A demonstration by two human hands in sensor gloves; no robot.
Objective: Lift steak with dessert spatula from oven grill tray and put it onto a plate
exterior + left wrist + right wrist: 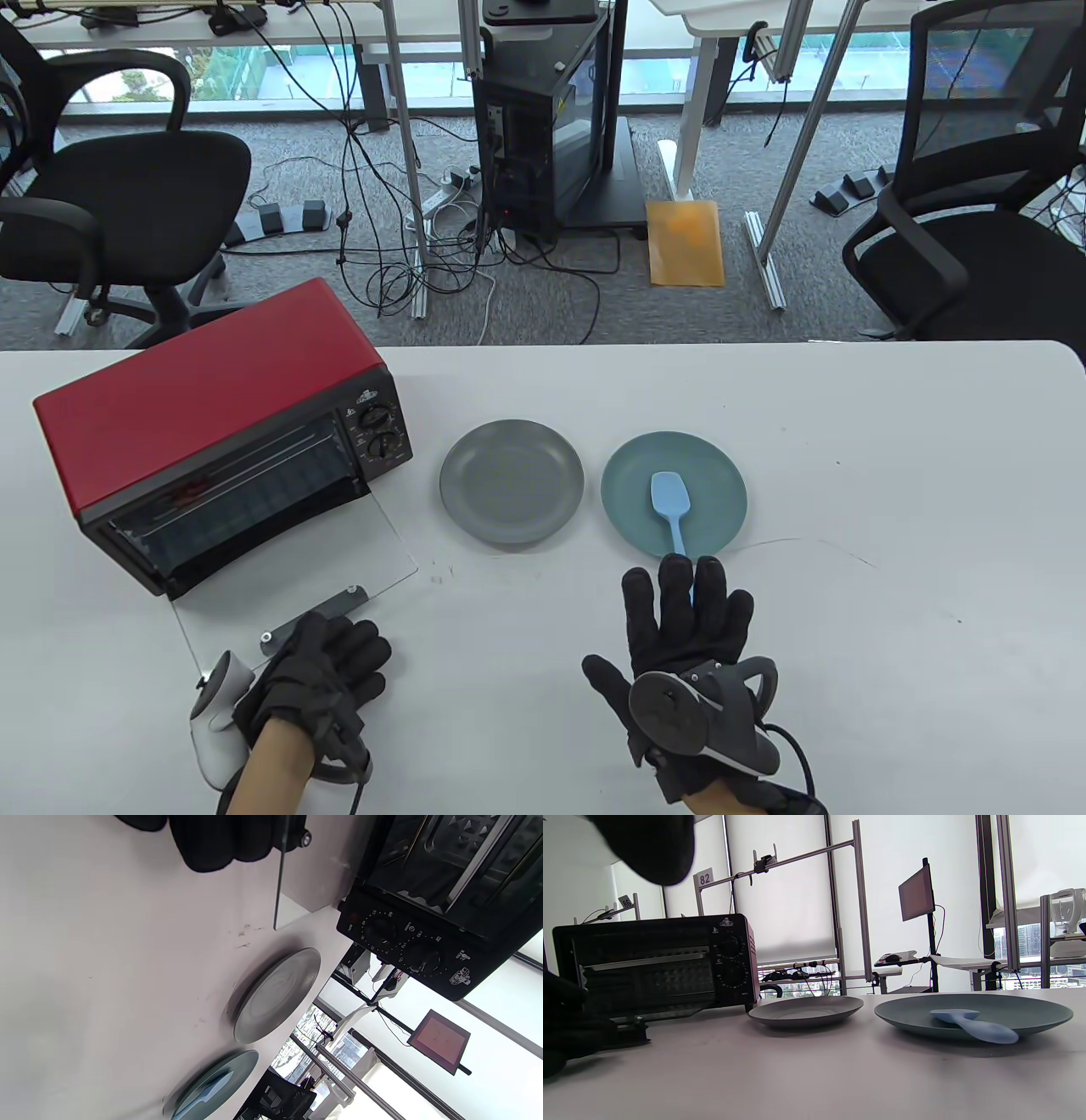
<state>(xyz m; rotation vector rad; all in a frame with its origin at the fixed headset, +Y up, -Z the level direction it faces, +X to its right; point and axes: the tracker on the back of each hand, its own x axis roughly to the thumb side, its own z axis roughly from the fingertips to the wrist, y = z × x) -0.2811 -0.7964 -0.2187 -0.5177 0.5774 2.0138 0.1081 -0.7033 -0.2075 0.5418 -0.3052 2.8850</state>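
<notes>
A light-blue dessert spatula (pixel 673 501) (pixel 971 1024) lies with its blade on the teal plate (pixel 713 484) (pixel 1031 1014) and its handle pointing toward me. My right hand (pixel 679 611) hovers flat over the handle's end, fingers straight, holding nothing. The red toaster oven (pixel 212 399) (pixel 653 959) stands at the left with its glass door (pixel 280 569) folded down onto the table. My left hand (pixel 339 645) is curled over the door's handle. Inside I see a dark rack and a faint reddish patch (pixel 191 491); the steak is not clearly visible.
An empty grey plate (pixel 512 492) (pixel 275 993) sits between the oven and the teal plate. The white table (pixel 891 509) stretches bare to the right. Office chairs, cables and a computer stand are on the floor beyond the far edge.
</notes>
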